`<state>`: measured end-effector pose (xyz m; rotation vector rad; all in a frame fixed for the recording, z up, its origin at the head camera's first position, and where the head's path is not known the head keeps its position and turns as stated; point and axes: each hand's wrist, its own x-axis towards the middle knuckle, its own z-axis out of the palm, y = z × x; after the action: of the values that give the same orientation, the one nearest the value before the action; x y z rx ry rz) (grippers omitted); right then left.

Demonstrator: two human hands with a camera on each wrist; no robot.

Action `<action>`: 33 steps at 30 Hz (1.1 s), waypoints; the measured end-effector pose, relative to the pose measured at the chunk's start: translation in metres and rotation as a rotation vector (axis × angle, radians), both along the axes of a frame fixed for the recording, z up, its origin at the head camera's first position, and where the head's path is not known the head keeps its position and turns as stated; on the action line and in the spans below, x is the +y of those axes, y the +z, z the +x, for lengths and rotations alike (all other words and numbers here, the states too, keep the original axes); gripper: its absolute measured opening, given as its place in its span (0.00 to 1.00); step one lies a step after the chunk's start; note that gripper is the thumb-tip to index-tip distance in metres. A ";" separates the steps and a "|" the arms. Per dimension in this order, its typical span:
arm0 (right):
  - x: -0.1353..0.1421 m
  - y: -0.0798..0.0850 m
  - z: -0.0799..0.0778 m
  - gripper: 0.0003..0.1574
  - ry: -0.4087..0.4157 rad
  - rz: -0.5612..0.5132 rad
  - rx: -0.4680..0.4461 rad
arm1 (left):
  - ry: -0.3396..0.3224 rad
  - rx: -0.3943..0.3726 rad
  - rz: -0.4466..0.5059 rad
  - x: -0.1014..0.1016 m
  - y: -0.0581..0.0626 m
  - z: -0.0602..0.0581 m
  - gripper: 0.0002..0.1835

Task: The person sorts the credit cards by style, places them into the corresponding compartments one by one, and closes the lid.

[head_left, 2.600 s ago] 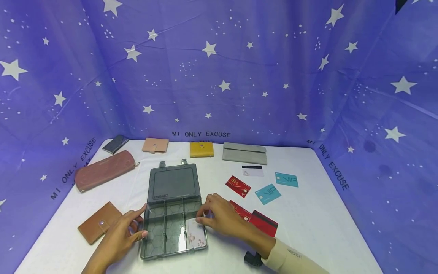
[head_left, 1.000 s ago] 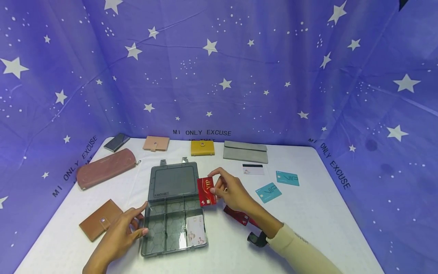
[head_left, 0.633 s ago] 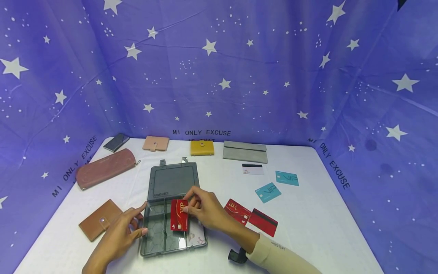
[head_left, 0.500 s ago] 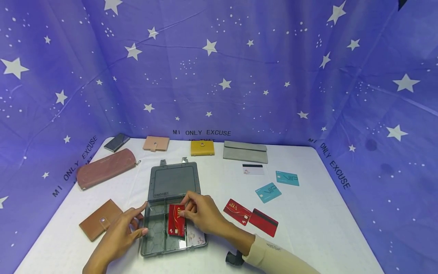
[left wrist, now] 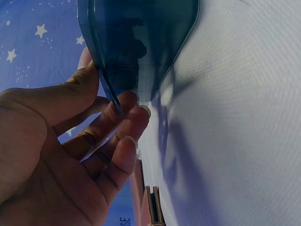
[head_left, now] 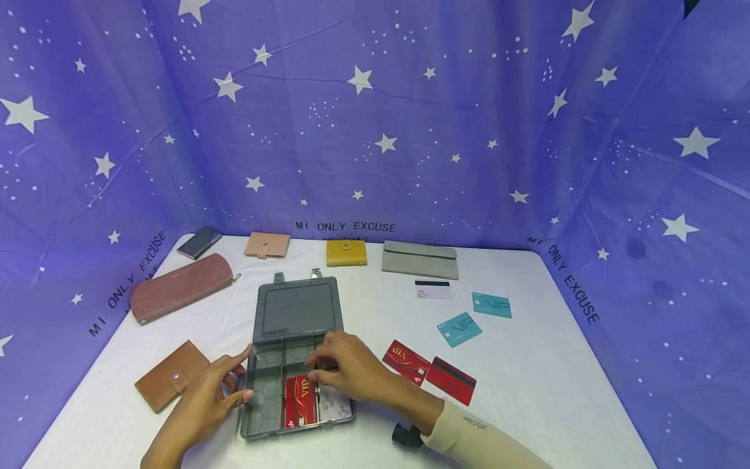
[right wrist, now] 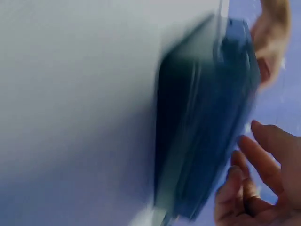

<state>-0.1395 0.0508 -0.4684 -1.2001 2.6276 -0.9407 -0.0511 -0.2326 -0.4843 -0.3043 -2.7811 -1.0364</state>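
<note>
A translucent grey plastic compartment box [head_left: 262, 417] lies with its lid [head_left: 300, 306] folded back. My left hand [head_left: 202, 407] grips its left edge; in the left wrist view the thumb lies on the rim and the fingertips against the side wall [left wrist: 141, 42]. A red VIP card [head_left: 300, 407] lies in the front middle compartment. Just above that card's upper end hovers my right hand [head_left: 351, 368], thumb and index finger apart with nothing between them. A white card with a flower print [head_left: 336, 408] lies in the front right compartment, partly behind the right hand.
Right of the box lie two red cards [head_left: 405, 363], two teal VIP cards [head_left: 459, 329] and a white striped card [head_left: 433, 290]. A brown wallet [head_left: 170, 376] is beside my left wrist. Along the back are a mauve pouch [head_left: 181, 288], a yellow card holder [head_left: 346, 253] and a grey wallet [head_left: 419, 260].
My right hand carried a red card from the right side over the box. It lowered the card into the front middle compartment and let go. My left hand stayed on the box edge.
</note>
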 end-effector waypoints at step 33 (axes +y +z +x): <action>0.088 0.001 -0.039 0.13 -0.389 -0.025 -0.202 | -0.025 0.010 0.000 -0.002 -0.001 -0.002 0.39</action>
<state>-0.1785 0.1391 -0.4677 -0.5645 2.7345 -1.0873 -0.0528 -0.2350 -0.4849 -0.3437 -2.7753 -1.0374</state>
